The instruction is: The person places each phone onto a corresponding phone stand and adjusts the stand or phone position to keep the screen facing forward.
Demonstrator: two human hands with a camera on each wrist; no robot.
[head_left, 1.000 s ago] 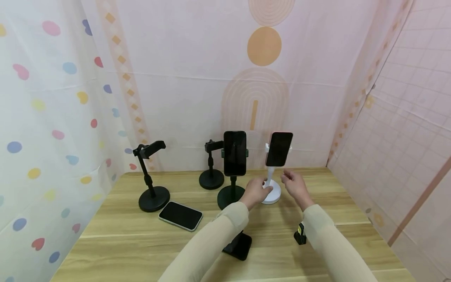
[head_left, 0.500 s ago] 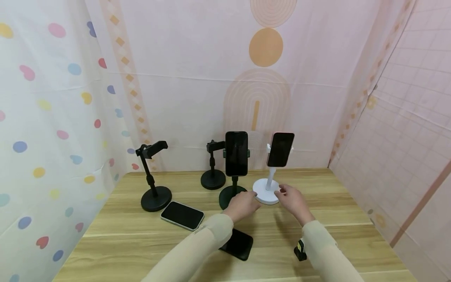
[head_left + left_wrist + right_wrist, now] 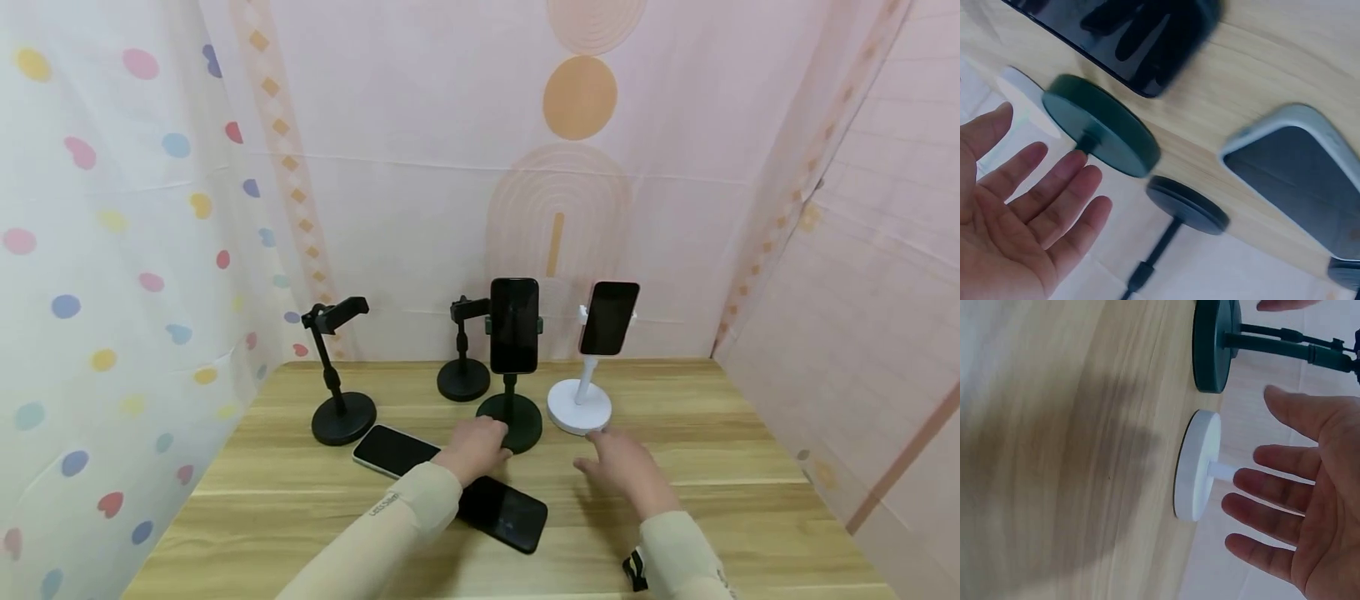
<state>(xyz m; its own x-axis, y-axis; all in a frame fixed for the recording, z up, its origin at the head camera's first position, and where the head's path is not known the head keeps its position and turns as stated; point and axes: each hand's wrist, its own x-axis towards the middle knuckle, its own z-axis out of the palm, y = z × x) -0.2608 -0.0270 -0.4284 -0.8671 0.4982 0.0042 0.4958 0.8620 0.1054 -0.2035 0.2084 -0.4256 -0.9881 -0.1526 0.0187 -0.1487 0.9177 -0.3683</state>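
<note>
My left hand (image 3: 474,450) hovers in front of the dark green phone stand (image 3: 522,427), its fingers relaxed and holding nothing in the left wrist view. A black phone (image 3: 506,512) lies on the table partly behind the left wrist. My right hand (image 3: 626,468), fingers spread and free, is just in front of the white phone stand (image 3: 580,410). That stand carries a tilted phone (image 3: 610,318). An upright phone (image 3: 514,325) is clamped in the green stand. To the left, a phone with a pale edge (image 3: 393,450) lies flat, partly covered by the left arm.
Two black phone stands with nothing in their clamps are at the left (image 3: 343,418) and at the back (image 3: 463,381). The wooden table (image 3: 255,500) meets patterned cloth (image 3: 405,208) behind and at both sides. A small black object (image 3: 636,570) shows at the right wrist.
My left hand has let go of the white stand and moved left and nearer. The right hand has drawn back toward me. The white stand's base has shifted or turned slightly left.
</note>
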